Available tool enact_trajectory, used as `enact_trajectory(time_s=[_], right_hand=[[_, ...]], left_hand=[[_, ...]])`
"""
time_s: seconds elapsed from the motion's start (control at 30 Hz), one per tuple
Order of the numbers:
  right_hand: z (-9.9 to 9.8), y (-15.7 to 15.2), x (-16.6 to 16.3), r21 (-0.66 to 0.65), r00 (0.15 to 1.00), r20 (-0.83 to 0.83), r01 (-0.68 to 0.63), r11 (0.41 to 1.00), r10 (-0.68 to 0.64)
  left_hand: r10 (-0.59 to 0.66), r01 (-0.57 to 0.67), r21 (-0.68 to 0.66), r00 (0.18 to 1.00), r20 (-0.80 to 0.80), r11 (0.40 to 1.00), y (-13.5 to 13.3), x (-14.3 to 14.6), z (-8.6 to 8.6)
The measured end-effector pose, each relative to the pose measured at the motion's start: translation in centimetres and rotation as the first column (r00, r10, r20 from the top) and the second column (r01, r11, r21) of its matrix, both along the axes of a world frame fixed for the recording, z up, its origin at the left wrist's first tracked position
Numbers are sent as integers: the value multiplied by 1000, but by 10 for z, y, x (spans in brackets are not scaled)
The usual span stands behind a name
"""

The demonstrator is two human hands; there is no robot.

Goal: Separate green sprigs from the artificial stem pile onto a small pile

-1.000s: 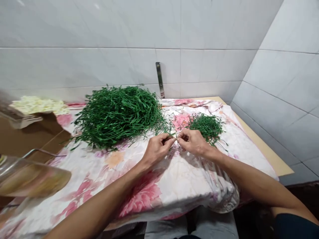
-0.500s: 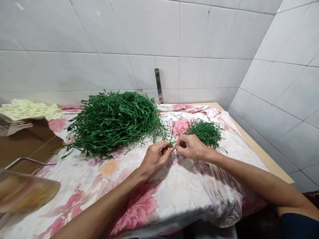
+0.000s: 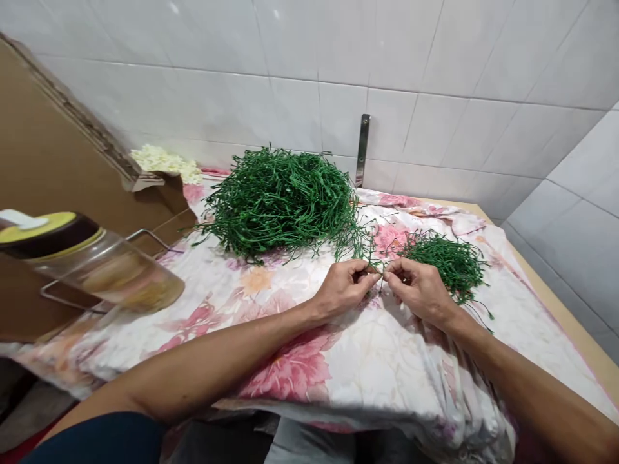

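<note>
A floral cloth (image 3: 387, 367) covered the table (image 3: 561, 309) before a white tiled wall (image 3: 290, 109). Near its middle, the thumb and forefinger of the left hand (image 3: 344, 287) and of the right hand (image 3: 420, 290) were pinched closed, their tips nearly meeting, upon thin green stems (image 3: 372, 264). Beside the right hand lay a small green pile (image 3: 447, 261); farther, to the left, a large one. At the far left were a jar (image 3: 133, 274) and cardboard (image 3: 62, 161).

Near head-worn view, forward and down onto the floral cloth (image 3: 377, 361)
</note>
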State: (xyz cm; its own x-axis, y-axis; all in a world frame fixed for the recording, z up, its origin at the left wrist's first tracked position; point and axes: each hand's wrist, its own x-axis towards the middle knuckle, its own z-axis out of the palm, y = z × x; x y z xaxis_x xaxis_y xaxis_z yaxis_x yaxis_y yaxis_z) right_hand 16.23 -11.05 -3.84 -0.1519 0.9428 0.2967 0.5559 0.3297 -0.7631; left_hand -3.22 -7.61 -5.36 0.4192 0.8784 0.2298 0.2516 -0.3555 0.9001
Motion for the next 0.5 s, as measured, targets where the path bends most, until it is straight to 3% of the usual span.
enact_trajectory(time_s=[0.2,0.5], right_hand=[[-2,0,2,-47,999,-20,-34,998,33],[-2,-1,-3,-63,997,64,-29,998,33]], left_hand=[[-63,76,-159,994,86,984,2,0,-2],[-49,59,-179,997,58,982,3,2,-4]])
